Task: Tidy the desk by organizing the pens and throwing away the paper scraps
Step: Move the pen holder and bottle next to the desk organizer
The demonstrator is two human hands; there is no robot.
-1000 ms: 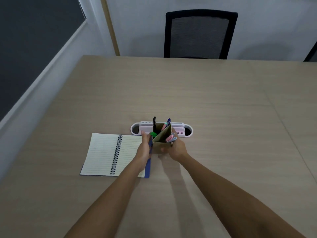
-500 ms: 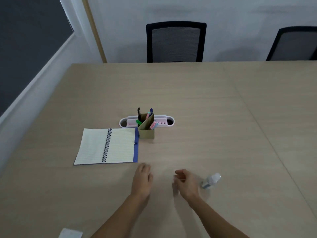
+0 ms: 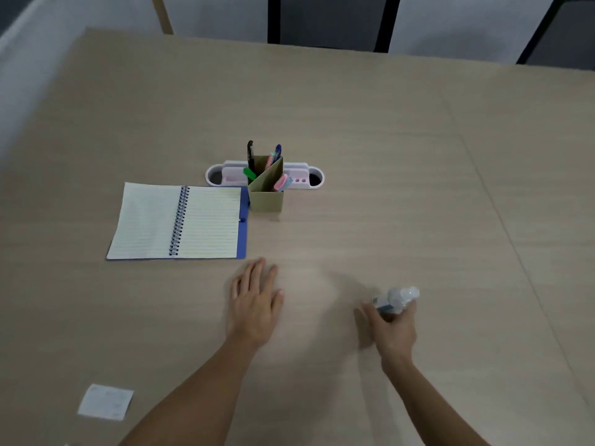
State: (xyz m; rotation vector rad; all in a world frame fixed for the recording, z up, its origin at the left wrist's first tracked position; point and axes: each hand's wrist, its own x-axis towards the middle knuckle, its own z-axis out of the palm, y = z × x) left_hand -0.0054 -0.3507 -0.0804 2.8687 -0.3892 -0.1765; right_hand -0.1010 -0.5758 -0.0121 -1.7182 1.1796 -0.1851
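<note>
A tan cardboard pen holder [image 3: 266,194] stands mid-desk with several pens [image 3: 276,152] upright in it. My left hand [image 3: 255,300] lies flat on the desk, fingers apart, holding nothing. My right hand [image 3: 391,326] closes around a small clear spray bottle [image 3: 399,297] lying on the desk to the right. A white square paper scrap [image 3: 105,402] sits near the front left edge, far from both hands.
An open spiral notebook [image 3: 180,222] with a blue cover lies left of the holder. A white oval desk organizer [image 3: 299,178] sits behind the holder. Black chairs [image 3: 273,17] stand beyond the far edge.
Both hands left the pen holder and drew back toward me. The right hand moved right and closed on the bottle. The camera tilted down, bringing the paper scrap into view.
</note>
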